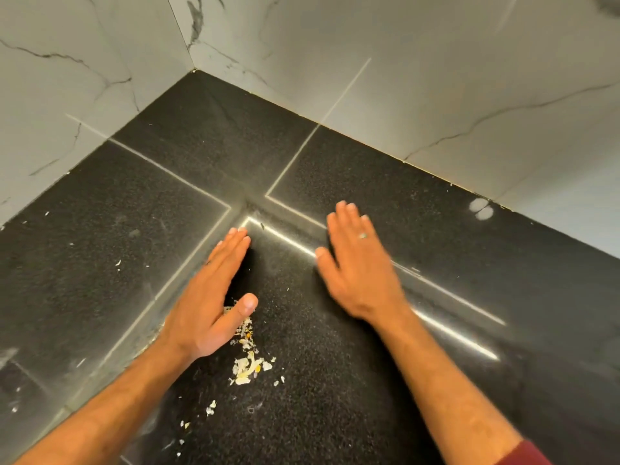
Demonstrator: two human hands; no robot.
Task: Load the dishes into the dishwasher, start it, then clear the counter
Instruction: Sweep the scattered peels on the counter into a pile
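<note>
A black speckled counter (208, 156) fills the view, in a corner between marble walls. A small heap of pale and yellow food scraps (248, 364) lies on it near the middle. My left hand (214, 297) stands on its edge just left of the scraps, fingers straight and together, thumb over the top of the heap. My right hand (359, 263) lies flat, palm down, to the right of the scraps, fingers straight; it is slightly blurred and wears a ring. Neither hand holds anything. No dishes or dishwasher are in view.
White marble wall tiles (436, 78) close off the counter at the back and left. Small white crumbs (118, 262) are scattered over the left part of the counter and towards the front (211, 407). Pale seams cross the counter.
</note>
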